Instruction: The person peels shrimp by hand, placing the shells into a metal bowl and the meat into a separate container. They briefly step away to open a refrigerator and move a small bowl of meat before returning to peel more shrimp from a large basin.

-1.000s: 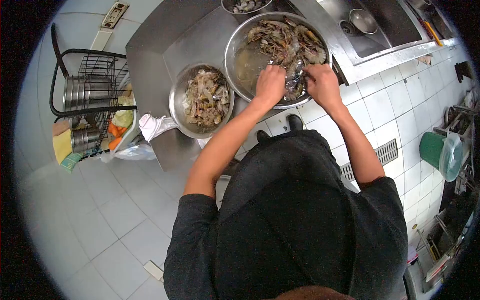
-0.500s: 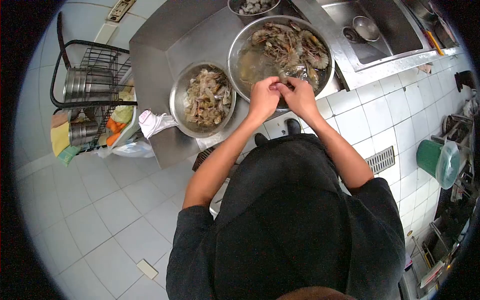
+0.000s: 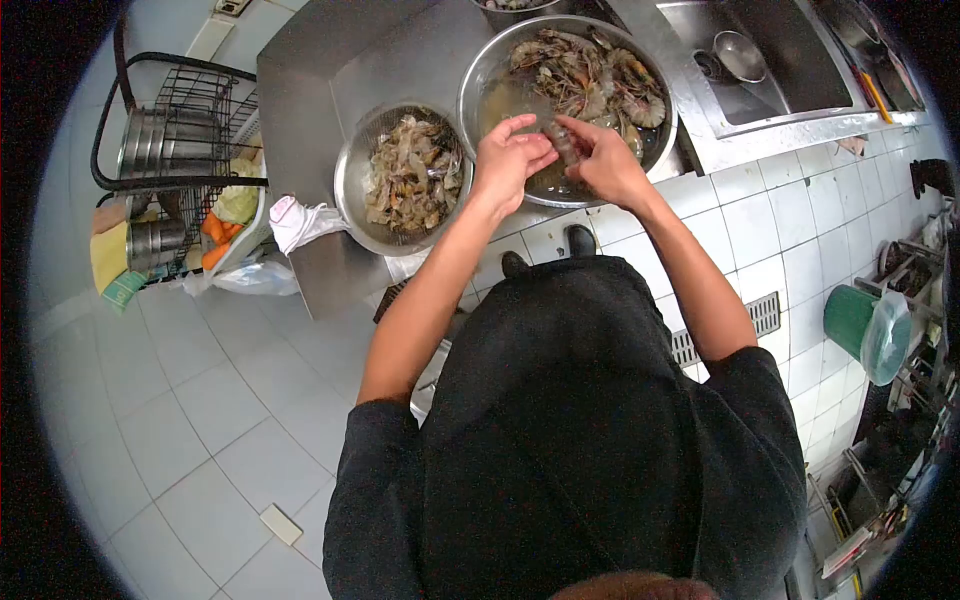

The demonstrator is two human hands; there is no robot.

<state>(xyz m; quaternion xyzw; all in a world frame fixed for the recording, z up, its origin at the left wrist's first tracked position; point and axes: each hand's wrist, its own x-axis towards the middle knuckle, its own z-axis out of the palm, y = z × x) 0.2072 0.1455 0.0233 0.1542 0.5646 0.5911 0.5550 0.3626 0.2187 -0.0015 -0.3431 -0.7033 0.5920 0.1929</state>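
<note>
Over the near part of a large metal bowl (image 3: 467,105) with whole shrimp (image 3: 590,75) and cloudy water, my right hand (image 3: 607,165) pinches a shrimp (image 3: 562,143) between thumb and fingers. My left hand (image 3: 512,165) is beside it on the left, palm turned toward the shrimp, its fingers apart and holding nothing that I can make out. Left of both hands stands a smaller metal strainer bowl (image 3: 350,215) with a heap of shells and heads (image 3: 412,172).
A third bowl (image 3: 515,14) sits at the counter's back edge. At the right is a sink (image 3: 790,60) holding a small round strainer (image 3: 740,57). A white cloth (image 3: 300,225) lies at the counter's left edge, near a wire rack (image 3: 200,125). A green bin (image 3: 850,320) stands far right.
My hands, together before, have moved apart. The fingers of my left hand have opened, and the shrimp at my right hand now shows between them. The view has shifted slightly.
</note>
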